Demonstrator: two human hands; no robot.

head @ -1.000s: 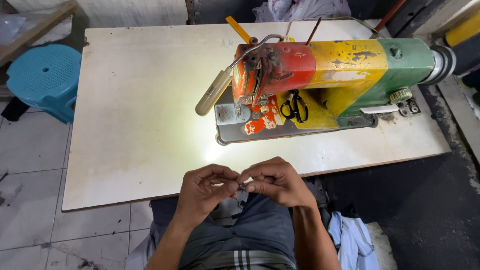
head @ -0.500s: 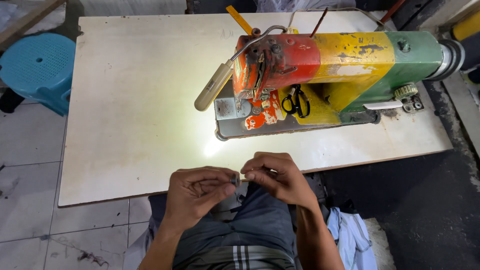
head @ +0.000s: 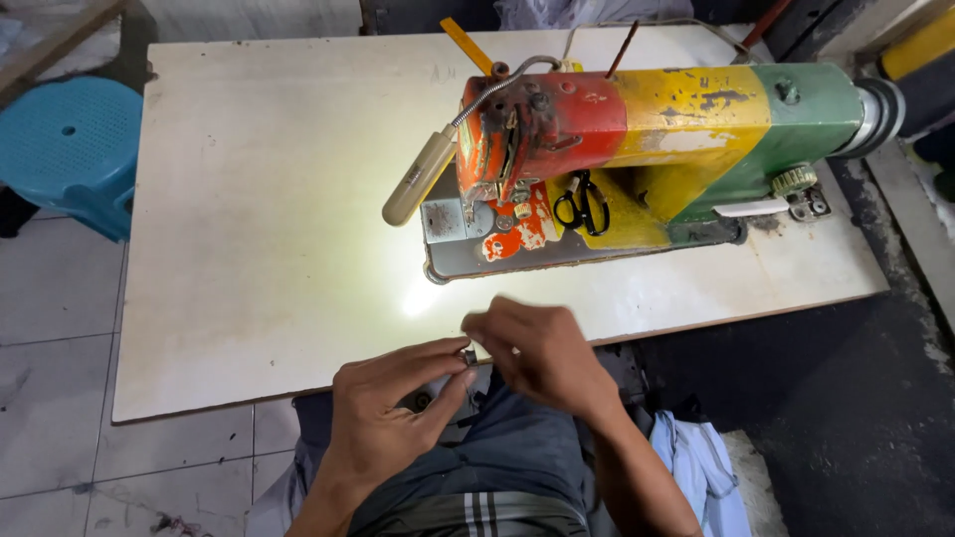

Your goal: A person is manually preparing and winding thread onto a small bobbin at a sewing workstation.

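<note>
There is no package, no sign and no screen in the view. The only thing close to a label is the patch of torn red-orange stickers point(head: 517, 231) on the grey metal base plate point(head: 450, 221) of the red, yellow and green painted sewing machine point(head: 657, 119). It lies just under the needle head, with irregular peeling edges and small pale marks too small to tell.

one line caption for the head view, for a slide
Two hands, left and right, pinch a small dark piece before a red-yellow-green sewing machine.
</note>
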